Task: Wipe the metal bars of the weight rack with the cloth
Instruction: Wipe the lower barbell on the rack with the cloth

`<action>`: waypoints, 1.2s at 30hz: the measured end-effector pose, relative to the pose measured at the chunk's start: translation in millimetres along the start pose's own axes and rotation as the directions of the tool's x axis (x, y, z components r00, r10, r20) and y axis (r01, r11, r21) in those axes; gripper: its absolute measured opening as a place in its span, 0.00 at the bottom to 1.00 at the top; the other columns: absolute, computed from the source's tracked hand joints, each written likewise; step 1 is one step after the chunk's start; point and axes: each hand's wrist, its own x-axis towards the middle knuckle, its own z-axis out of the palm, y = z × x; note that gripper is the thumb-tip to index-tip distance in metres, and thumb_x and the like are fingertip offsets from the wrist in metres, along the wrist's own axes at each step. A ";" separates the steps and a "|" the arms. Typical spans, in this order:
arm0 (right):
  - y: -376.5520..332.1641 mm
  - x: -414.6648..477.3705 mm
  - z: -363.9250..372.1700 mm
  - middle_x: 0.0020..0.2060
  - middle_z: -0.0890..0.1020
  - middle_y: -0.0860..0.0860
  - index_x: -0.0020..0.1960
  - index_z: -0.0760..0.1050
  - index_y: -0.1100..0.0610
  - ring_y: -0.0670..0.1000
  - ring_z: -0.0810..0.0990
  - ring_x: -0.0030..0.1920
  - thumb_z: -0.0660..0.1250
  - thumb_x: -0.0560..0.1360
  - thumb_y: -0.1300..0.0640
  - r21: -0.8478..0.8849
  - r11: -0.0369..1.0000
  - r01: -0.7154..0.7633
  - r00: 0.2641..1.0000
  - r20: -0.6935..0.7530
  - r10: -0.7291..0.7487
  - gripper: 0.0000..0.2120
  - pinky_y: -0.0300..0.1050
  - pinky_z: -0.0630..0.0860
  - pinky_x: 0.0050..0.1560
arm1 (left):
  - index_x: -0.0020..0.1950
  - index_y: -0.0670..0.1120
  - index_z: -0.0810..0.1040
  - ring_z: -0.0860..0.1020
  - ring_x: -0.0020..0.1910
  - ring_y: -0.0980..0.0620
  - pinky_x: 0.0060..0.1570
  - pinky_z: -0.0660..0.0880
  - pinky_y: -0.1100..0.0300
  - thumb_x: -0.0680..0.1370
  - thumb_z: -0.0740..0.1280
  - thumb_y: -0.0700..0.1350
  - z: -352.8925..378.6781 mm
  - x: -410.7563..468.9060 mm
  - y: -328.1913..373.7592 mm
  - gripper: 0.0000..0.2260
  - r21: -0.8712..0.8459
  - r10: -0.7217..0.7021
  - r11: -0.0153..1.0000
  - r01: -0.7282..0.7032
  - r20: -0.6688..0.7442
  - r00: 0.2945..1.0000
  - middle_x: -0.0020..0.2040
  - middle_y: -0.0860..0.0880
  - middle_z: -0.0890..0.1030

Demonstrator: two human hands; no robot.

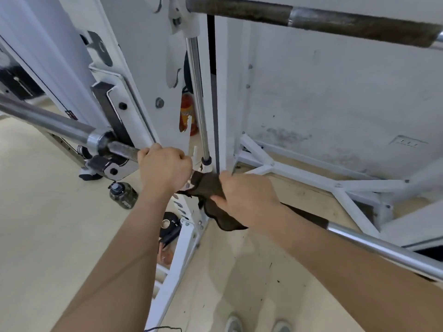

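Floor (36, 224): pale beige, scuffed; open stretch at left. Rack (134, 68): one white painted frame, close against stained white wall (335, 92). Bars, three: long bar (48, 121) crossing the whole view, upright rod (197, 92), rusty bar (311, 20) overhead. Bottle (123, 195): one, dark, on floor below. Left hand (165, 166): fingers wrapped tight round long bar. Cloth (211, 200): one, dark brown, draped on same bar, just beside. Right hand (247, 197): clamped over cloth, squeezing it to bar. Shoes (235, 323): two, at bottom edge.

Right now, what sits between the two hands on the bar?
Head view: the bunched dark brown cloth, held by the right hand, spans toward the left hand gripping the steel barbell.
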 end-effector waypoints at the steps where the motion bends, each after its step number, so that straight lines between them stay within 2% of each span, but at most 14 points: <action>1: 18.1 -20.1 0.4 0.33 0.71 0.46 0.48 0.64 0.52 0.50 0.74 0.34 0.56 0.79 0.40 0.021 0.999 -0.047 0.999 0.028 0.046 0.15 0.44 0.65 0.29 | 0.30 0.47 0.77 0.66 0.44 0.48 0.54 0.62 0.50 0.69 0.52 0.50 0.0 0.5 1.8 0.16 0.000 -0.001 1.000 0.001 0.015 1.000 0.33 0.48 0.76; 5: 77.6 -92.6 -15.2 0.34 0.76 0.45 0.43 0.67 0.47 0.46 0.77 0.36 0.56 0.75 0.37 -0.039 0.956 -0.290 0.923 0.254 0.290 0.14 0.43 0.74 0.39 | 0.31 0.48 0.78 0.66 0.44 0.49 0.55 0.62 0.49 0.72 0.55 0.49 -1.0 1.6 1.4 0.15 0.014 -0.008 1.000 0.008 0.032 0.999 0.33 0.48 0.75; 7: 81.4 -99.8 -21.0 0.33 0.76 0.45 0.41 0.68 0.47 0.46 0.75 0.35 0.56 0.74 0.38 -0.146 0.948 -0.282 0.917 0.250 0.311 0.14 0.45 0.73 0.45 | 0.32 0.49 0.77 0.67 0.45 0.48 0.56 0.62 0.49 0.73 0.56 0.48 0.3 0.7 0.7 0.14 0.031 -0.014 0.999 0.013 0.028 1.000 0.35 0.48 0.76; 9: 60.4 -78.8 -19.2 0.34 0.74 0.44 0.43 0.70 0.49 0.49 0.71 0.35 0.58 0.75 0.42 -0.224 0.949 -0.224 0.951 0.164 0.263 0.11 0.48 0.66 0.49 | 0.31 0.50 0.75 0.69 0.47 0.47 0.57 0.62 0.48 0.73 0.56 0.47 0.4 -0.8 3.4 0.13 0.031 -0.020 0.999 0.020 0.011 1.000 0.36 0.47 0.77; 13: 1.8 -26.9 -1.2 0.38 0.70 0.50 0.47 0.65 0.55 0.52 0.68 0.36 0.62 0.78 0.48 -0.048 0.976 -0.210 0.975 0.056 0.213 0.11 0.46 0.62 0.42 | 0.40 0.51 0.80 0.74 0.52 0.44 0.60 0.63 0.48 0.73 0.56 0.45 -11.4 -5.3 11.8 0.12 -0.017 -0.073 0.997 0.074 0.047 0.996 0.40 0.48 0.79; 15: 3.2 -28.2 1.2 0.38 0.69 0.50 0.50 0.66 0.55 0.52 0.66 0.31 0.60 0.80 0.50 -0.046 0.977 -0.206 0.978 0.004 0.207 0.09 0.46 0.62 0.37 | 0.44 0.50 0.80 0.77 0.47 0.45 0.56 0.69 0.49 0.74 0.58 0.46 -19.9 -16.4 34.7 0.11 -0.098 0.018 0.995 -0.017 0.013 1.000 0.41 0.49 0.81; 18: 38.5 -66.2 4.8 0.36 0.70 0.48 0.47 0.62 0.53 0.51 0.65 0.28 0.56 0.80 0.48 -0.104 0.965 -0.240 0.970 -0.072 0.233 0.09 0.45 0.57 0.30 | 0.36 0.48 0.77 0.76 0.35 0.49 0.45 0.73 0.53 0.76 0.57 0.53 -14.8 -69.3 103.0 0.15 -0.211 0.294 0.937 -0.279 0.044 0.955 0.33 0.52 0.78; 21: 82.2 -121.3 4.4 0.33 0.70 0.46 0.44 0.61 0.51 0.52 0.72 0.30 0.56 0.78 0.42 -0.154 0.949 -0.276 0.961 -0.050 0.272 0.13 0.46 0.62 0.32 | 0.28 0.47 0.74 0.72 0.28 0.51 0.48 0.68 0.53 0.79 0.51 0.60 -0.1 -90.6 127.3 0.27 -0.017 0.363 0.932 -0.363 0.005 0.932 0.24 0.52 0.72; 23: 115.6 -162.9 -4.1 0.29 0.70 0.45 0.42 0.63 0.50 0.49 0.72 0.28 0.58 0.76 0.39 -0.226 0.890 -0.395 0.912 0.021 0.410 0.15 0.44 0.69 0.31 | 0.25 0.46 0.70 0.70 0.25 0.51 0.46 0.69 0.53 0.80 0.50 0.60 9.0 -87.4 120.4 0.29 -0.016 0.372 0.928 -0.372 -0.010 0.928 0.21 0.52 0.70; 26: 142.8 -201.3 -15.1 0.32 0.74 0.45 0.43 0.65 0.47 0.45 0.77 0.34 0.57 0.73 0.36 -0.298 0.795 -0.528 0.799 0.144 0.584 0.15 0.40 0.74 0.34 | 0.24 0.48 0.67 0.69 0.24 0.51 0.45 0.69 0.53 0.80 0.51 0.58 9.0 -88.3 120.8 0.27 -0.019 0.370 0.929 -0.371 -0.014 0.929 0.21 0.52 0.69; 28: 125.5 -182.8 -10.0 0.36 0.75 0.46 0.44 0.66 0.48 0.48 0.79 0.38 0.58 0.73 0.40 -0.221 0.834 -0.506 0.833 0.127 0.538 0.12 0.43 0.73 0.34 | 0.24 0.49 0.65 0.69 0.26 0.51 0.46 0.69 0.53 0.79 0.52 0.56 6.5 -89.7 126.9 0.24 -0.039 0.313 0.949 -0.314 -0.031 0.949 0.22 0.52 0.70; 31: 84.2 -125.3 -4.1 0.37 0.72 0.48 0.44 0.64 0.52 0.53 0.74 0.35 0.61 0.77 0.49 -0.100 0.912 -0.398 0.909 0.094 0.407 0.09 0.44 0.61 0.29 | 0.27 0.51 0.64 0.71 0.34 0.51 0.50 0.68 0.50 0.78 0.53 0.51 2.4 -91.1 149.5 0.19 -0.208 0.281 0.937 -0.282 -0.036 0.959 0.28 0.54 0.71; 34: 82.3 -118.0 -0.3 0.37 0.76 0.49 0.40 0.63 0.55 0.53 0.76 0.36 0.58 0.78 0.56 -0.082 0.935 -0.346 0.937 0.018 0.348 0.09 0.44 0.61 0.33 | 0.34 0.50 0.72 0.72 0.40 0.51 0.41 0.72 0.53 0.78 0.53 0.52 -12.3 -125.4 200.5 0.16 -0.415 0.485 0.783 -0.463 -0.059 0.872 0.36 0.55 0.73; 36: 108.5 -149.7 6.2 0.32 0.77 0.49 0.37 0.63 0.54 0.53 0.76 0.31 0.65 0.74 0.55 -0.141 0.924 -0.357 0.933 -0.109 0.344 0.12 0.44 0.61 0.33 | 0.45 0.51 0.78 0.74 0.44 0.53 0.40 0.73 0.55 0.78 0.52 0.53 -17.5 -148.7 229.8 0.16 -0.453 0.565 0.707 -0.544 -0.101 0.819 0.42 0.56 0.77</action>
